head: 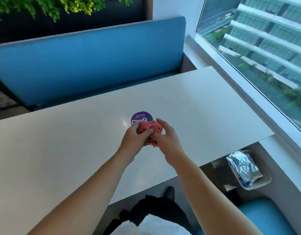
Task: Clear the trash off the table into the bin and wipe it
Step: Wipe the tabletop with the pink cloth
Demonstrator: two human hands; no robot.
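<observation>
One cloth (149, 128): pink, bunched, at mid-table.
Hands: left hand (134, 139) and right hand (166, 139) both curl their fingers round it.
Sticker (141, 117): purple, at twelve o'clock, partly hidden by the cloth.
Table (61, 150): white; clearing looks done.
Bin (264, 182): on the floor at four o'clock, crumpled foil (244, 167) inside.
Left, I judge: the wiping.

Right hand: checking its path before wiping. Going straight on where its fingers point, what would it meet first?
The pink cloth, bunched between both hands; the right hand holds it. Beyond lies the left hand, though depth is unclear.
</observation>
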